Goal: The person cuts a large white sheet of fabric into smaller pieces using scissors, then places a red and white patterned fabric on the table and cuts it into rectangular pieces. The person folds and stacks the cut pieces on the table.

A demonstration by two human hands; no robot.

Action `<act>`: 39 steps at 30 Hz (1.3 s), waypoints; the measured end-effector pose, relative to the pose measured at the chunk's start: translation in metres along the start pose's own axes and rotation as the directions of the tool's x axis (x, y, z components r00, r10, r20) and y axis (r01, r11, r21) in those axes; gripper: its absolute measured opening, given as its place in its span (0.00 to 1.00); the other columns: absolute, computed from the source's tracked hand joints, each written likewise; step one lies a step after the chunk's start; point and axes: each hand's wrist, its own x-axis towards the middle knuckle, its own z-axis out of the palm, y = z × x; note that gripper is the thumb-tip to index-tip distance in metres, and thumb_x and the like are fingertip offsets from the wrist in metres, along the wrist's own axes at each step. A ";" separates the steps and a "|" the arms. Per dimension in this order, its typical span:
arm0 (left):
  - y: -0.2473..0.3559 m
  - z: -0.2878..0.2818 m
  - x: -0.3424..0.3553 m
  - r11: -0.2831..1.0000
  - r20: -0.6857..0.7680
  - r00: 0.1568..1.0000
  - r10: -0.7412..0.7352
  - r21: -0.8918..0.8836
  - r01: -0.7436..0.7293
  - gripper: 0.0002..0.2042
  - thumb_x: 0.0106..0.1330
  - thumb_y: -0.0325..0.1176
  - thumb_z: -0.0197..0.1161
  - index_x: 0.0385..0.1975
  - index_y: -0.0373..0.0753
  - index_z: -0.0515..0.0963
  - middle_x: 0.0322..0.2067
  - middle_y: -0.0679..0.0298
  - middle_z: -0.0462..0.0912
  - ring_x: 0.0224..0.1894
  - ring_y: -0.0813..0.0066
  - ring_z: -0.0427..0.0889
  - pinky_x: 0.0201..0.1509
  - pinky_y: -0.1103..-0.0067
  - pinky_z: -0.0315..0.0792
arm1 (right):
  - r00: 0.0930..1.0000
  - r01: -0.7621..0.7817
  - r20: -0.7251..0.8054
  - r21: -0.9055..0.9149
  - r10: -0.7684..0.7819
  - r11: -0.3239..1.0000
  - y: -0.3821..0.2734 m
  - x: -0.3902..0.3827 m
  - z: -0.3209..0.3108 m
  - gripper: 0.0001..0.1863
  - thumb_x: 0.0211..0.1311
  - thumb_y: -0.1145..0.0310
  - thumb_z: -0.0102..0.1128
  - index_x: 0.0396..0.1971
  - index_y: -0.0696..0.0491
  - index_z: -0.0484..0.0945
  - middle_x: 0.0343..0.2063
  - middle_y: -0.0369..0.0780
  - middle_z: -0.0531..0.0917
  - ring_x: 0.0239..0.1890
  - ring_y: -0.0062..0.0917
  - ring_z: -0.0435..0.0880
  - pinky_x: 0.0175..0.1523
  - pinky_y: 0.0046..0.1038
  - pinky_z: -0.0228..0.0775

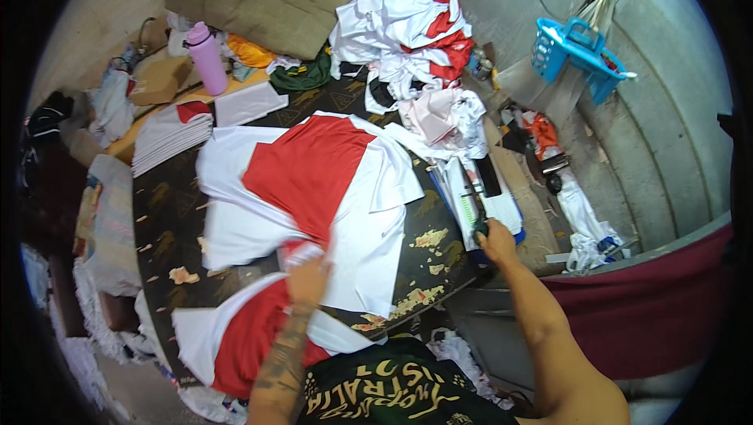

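Note:
A red and white shirt [314, 174] lies spread on the dark patterned table [169, 229]. My left hand [307, 277] is closed on a gathered part of its lower edge, blurred by motion. Beneath that forearm, another red and white piece of fabric [247, 331] hangs over the near table edge. At the right edge of the table, my right hand [496, 243] is closed around the dark handle of what look like scissors [473, 199]. Their blades point away from me, over papers on a blue-edged clipboard [502, 209]. A black phone [487, 177] lies on the papers.
Folded white and red cloths [171, 138] are stacked at the left, near a pink bottle [207, 60]. A big heap of white and red fabric [400, 21] fills the far side. A blue basket [576, 52] hangs on the right wall above a maroon cloth [643, 303].

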 end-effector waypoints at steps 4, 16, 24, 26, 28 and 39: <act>0.054 -0.018 -0.089 0.847 0.014 0.998 0.056 -0.529 -0.040 0.14 0.74 0.30 0.61 0.55 0.45 0.86 0.39 0.52 0.90 0.44 0.47 0.90 0.53 0.59 0.82 | 0.961 0.178 -0.242 0.172 -0.134 0.969 0.002 -0.015 0.013 0.31 0.57 0.72 0.78 0.60 0.58 0.75 0.53 0.50 0.80 0.54 0.50 0.82 0.60 0.46 0.76; 0.017 -0.115 -0.185 0.728 0.392 0.633 -0.667 0.161 0.667 0.34 0.68 0.66 0.64 0.41 0.32 0.85 0.38 0.44 0.90 0.44 0.39 0.89 0.49 0.52 0.81 | 0.741 0.661 -0.211 0.394 -0.637 0.638 -0.255 0.051 -0.037 0.38 0.57 0.80 0.65 0.71 0.50 0.72 0.70 0.54 0.74 0.68 0.54 0.78 0.70 0.43 0.75; -0.020 -0.212 -0.253 -0.175 -0.046 0.445 -0.894 -0.880 -0.442 0.30 0.84 0.50 0.52 0.76 0.36 0.66 0.74 0.54 0.71 0.75 0.54 0.71 0.80 0.57 0.63 | 0.255 0.681 0.043 0.702 -0.966 0.211 -0.381 -0.162 -0.045 0.47 0.56 0.45 0.82 0.72 0.52 0.73 0.74 0.51 0.72 0.78 0.47 0.66 0.80 0.46 0.60; -0.058 -0.286 -0.229 0.161 -0.262 0.142 -0.955 -0.853 -0.496 0.33 0.81 0.53 0.55 0.77 0.36 0.66 0.72 0.52 0.73 0.74 0.54 0.72 0.79 0.58 0.65 | -0.107 0.545 0.467 0.766 -0.878 0.341 -0.393 -0.244 -0.002 0.36 0.63 0.41 0.77 0.61 0.53 0.82 0.57 0.50 0.87 0.58 0.43 0.87 0.64 0.45 0.77; -0.107 -0.335 -0.188 0.406 -0.478 0.164 -0.863 -0.849 -0.339 0.31 0.80 0.50 0.56 0.73 0.33 0.68 0.70 0.46 0.75 0.72 0.48 0.73 0.78 0.57 0.66 | 0.144 0.446 0.365 0.806 -0.920 0.389 -0.380 -0.262 0.026 0.31 0.66 0.46 0.75 0.56 0.56 0.83 0.47 0.51 0.88 0.50 0.41 0.90 0.58 0.42 0.78; -0.161 -0.057 -0.186 0.869 -0.279 0.862 -0.423 0.145 0.473 0.36 0.79 0.57 0.54 0.79 0.41 0.64 0.77 0.49 0.67 0.80 0.46 0.62 0.84 0.51 0.51 | 0.978 -0.018 0.175 0.602 -0.110 0.798 -0.166 -0.166 0.080 0.17 0.74 0.59 0.68 0.42 0.61 0.87 0.31 0.46 0.90 0.34 0.32 0.87 0.45 0.37 0.77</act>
